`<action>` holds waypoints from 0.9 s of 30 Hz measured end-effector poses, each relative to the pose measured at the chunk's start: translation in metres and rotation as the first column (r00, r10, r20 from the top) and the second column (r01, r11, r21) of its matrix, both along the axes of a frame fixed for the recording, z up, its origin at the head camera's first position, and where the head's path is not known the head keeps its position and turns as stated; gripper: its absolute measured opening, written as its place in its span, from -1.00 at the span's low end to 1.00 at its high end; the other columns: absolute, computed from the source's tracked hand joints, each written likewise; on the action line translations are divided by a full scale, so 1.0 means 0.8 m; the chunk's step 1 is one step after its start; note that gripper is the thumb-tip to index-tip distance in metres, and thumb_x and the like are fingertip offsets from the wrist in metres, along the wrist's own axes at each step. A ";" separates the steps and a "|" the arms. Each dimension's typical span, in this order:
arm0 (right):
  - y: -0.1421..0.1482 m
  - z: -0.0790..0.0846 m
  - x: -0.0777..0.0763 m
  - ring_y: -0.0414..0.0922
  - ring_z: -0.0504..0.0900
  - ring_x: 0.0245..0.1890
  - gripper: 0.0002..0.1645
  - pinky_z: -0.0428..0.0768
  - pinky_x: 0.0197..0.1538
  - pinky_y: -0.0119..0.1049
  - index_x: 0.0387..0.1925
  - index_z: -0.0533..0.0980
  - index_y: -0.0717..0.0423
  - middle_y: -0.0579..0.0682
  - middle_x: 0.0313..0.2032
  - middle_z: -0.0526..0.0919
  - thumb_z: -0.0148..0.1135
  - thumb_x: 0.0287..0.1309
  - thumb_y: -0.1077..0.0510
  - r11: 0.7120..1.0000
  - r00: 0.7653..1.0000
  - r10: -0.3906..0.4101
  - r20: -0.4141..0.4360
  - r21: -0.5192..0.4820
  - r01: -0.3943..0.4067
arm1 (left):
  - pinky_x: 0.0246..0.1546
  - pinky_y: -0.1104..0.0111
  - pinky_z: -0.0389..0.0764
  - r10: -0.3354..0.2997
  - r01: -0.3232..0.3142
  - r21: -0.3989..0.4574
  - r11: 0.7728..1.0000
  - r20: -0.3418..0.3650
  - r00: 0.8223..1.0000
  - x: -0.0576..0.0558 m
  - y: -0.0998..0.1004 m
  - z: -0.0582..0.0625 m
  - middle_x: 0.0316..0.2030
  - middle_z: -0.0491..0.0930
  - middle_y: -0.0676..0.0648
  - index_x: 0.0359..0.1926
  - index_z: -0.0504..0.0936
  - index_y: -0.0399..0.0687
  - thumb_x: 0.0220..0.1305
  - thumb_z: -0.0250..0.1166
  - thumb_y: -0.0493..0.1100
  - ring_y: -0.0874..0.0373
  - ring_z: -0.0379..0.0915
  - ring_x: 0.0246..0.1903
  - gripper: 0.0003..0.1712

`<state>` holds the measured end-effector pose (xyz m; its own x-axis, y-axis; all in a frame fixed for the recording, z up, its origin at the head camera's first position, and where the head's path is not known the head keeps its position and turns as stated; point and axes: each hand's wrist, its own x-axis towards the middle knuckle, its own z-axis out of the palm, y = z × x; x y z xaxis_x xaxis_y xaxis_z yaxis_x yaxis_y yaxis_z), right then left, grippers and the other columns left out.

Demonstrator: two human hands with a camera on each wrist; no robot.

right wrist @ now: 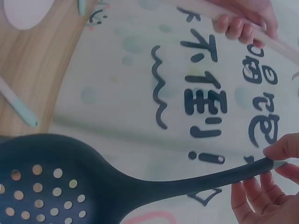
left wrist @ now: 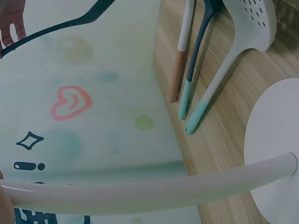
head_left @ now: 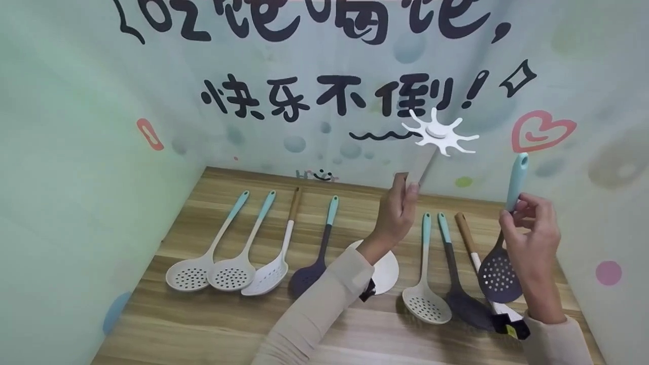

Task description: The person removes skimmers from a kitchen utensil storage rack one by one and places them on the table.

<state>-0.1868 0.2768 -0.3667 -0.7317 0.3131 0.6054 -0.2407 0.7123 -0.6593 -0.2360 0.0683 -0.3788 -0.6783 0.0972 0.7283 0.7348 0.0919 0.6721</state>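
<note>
My left hand grips the pole of a white utensil stand, just below its top wheel of hooks. The stand's round base is partly hidden behind the left forearm; in the left wrist view its pole crosses the foreground. At the right, my right hand pinches a dark skimmer between thumb and fingers, where its teal handle meets the dark shaft. The skimmer points head down, its perforated bowl large in the right wrist view. No utensil hangs on the hooks.
Left of the stand lie two beige skimmers, a white slotted turner with a wooden handle and a dark utensil. To its right are a beige skimmer, a dark utensil and a wooden-handled one. Printed cloth stands behind.
</note>
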 end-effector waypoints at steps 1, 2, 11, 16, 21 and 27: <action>0.005 -0.001 0.000 -0.46 0.41 -0.32 -0.59 0.38 -0.24 -0.72 0.02 0.39 0.33 -0.45 -0.31 0.29 0.14 0.12 0.29 1.000 1.000 -0.013 0.011 -0.006 0.013 | -0.57 0.59 0.18 -0.001 0.001 0.002 1.000 0.002 1.000 0.000 0.000 0.000 -0.59 0.28 -0.12 -0.08 0.29 -0.40 0.34 -0.09 -0.42 0.47 0.01 -0.57 -0.84; 0.010 -0.003 -0.001 -0.46 0.40 -0.31 -0.59 0.37 -0.24 -0.72 0.02 0.39 0.32 -0.45 -0.31 0.29 0.14 0.12 0.28 1.000 1.000 -0.025 0.019 -0.010 0.025 | -0.57 0.59 0.17 -0.003 0.003 0.004 1.000 0.003 1.000 0.000 0.000 -0.001 -0.59 0.28 -0.12 -0.07 0.29 -0.40 0.34 -0.09 -0.42 0.47 0.01 -0.57 -0.83; 0.061 -0.027 -0.013 -0.46 0.37 -0.38 -0.60 0.33 -0.30 -0.76 0.00 0.41 0.30 -0.41 -0.35 0.29 0.16 0.10 0.26 0.993 0.990 -0.110 0.086 -0.033 0.113 | -0.56 0.59 0.18 -0.013 0.012 0.003 1.000 0.022 1.000 -0.001 0.000 -0.004 -0.57 0.27 -0.12 -0.05 0.29 -0.41 0.35 -0.10 -0.40 0.47 0.01 -0.57 -0.81; 0.086 -0.040 -0.020 -0.48 0.34 -0.41 -0.60 0.31 -0.31 -0.77 -0.01 0.41 0.31 -0.39 -0.36 0.29 0.17 0.08 0.27 0.989 0.982 -0.140 0.125 -0.023 0.144 | -0.56 0.59 0.18 -0.015 0.015 0.002 1.000 0.022 1.000 0.000 0.001 -0.004 -0.57 0.28 -0.14 -0.05 0.28 -0.43 0.35 -0.10 -0.40 0.47 0.01 -0.57 -0.81; 0.106 -0.055 -0.027 -0.46 0.32 -0.42 -0.59 0.30 -0.29 -0.71 0.01 0.40 0.28 -0.35 -0.36 0.29 0.14 0.10 0.26 0.984 0.965 -0.166 0.202 -0.032 0.176 | -0.56 0.58 0.19 -0.014 0.014 0.003 1.000 0.007 1.000 -0.002 0.001 -0.004 -0.55 0.29 -0.15 -0.05 0.28 -0.42 0.35 -0.10 -0.42 0.45 0.02 -0.57 -0.81; 0.127 -0.072 -0.034 -0.45 0.29 -0.42 -0.56 0.29 -0.29 -0.61 0.08 0.37 0.22 -0.26 -0.33 0.30 0.11 0.14 0.22 0.977 0.928 -0.190 0.321 -0.031 0.211 | -0.55 0.57 0.22 -0.020 0.020 0.000 1.000 0.016 1.000 -0.003 0.003 -0.006 -0.52 0.31 -0.17 -0.01 0.27 -0.43 0.35 -0.10 -0.42 0.42 0.04 -0.56 -0.78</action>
<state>-0.2143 0.3784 -0.4246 -0.7993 0.5032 0.3284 0.1298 0.6783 -0.7232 -0.2382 0.0703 -0.3838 -0.6879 0.1107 0.7173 0.7256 0.0772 0.6838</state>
